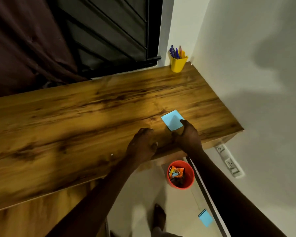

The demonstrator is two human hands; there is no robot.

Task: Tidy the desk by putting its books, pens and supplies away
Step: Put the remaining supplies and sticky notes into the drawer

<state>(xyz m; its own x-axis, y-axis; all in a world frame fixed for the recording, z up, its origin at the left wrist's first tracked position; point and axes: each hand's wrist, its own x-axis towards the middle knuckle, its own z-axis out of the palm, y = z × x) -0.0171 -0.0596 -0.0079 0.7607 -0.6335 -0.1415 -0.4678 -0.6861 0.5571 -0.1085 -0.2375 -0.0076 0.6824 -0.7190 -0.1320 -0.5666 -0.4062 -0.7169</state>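
Observation:
A light blue sticky-note pad [171,120] lies flat on the wooden desk [85,117] near its right end. My right hand [188,135] rests at the pad's near corner, thumb and fingertips touching its edge. My left hand [142,144] lies just left of it on the desk's front edge, fingers curled, with nothing visible in it. A yellow pen cup [178,63] holding several pens and pencils stands at the desk's far right corner.
An orange bin [189,182] with wrappers inside stands on the floor under the desk's right end. A second blue pad [205,218] lies on the floor near the wall. White wall with sockets [229,164] at right; dark curtain [24,41] and window behind the desk.

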